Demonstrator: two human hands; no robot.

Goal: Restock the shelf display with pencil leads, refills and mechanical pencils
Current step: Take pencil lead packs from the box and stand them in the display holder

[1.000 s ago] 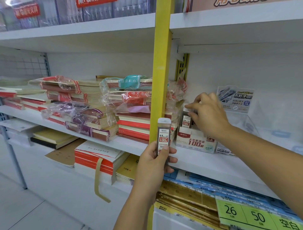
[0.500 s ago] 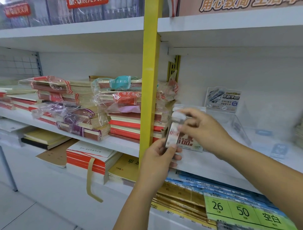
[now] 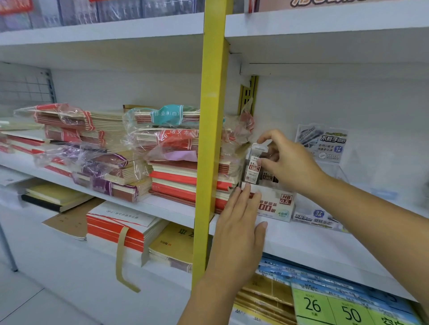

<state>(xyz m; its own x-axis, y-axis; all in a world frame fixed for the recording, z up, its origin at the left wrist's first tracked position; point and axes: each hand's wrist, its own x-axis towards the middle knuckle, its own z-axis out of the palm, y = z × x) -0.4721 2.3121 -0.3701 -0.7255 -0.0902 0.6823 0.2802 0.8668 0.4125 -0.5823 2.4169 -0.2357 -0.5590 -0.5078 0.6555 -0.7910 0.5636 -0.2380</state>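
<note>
Lead case [image 3: 254,165] handed to your right grip [image 3: 285,162], pinched over the display box [image 3: 277,205] for slotting; left grip [image 3: 239,227] flat against it

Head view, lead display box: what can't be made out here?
Head view: front print of the display box, left part covered by the left hand.
Head view: how many cases sit in the box, hidden by the right hand pinching a lead case.
Head view: third green price tag, cut by the bottom edge.
Head view: top shelf sign, cut by the top edge.
</note>
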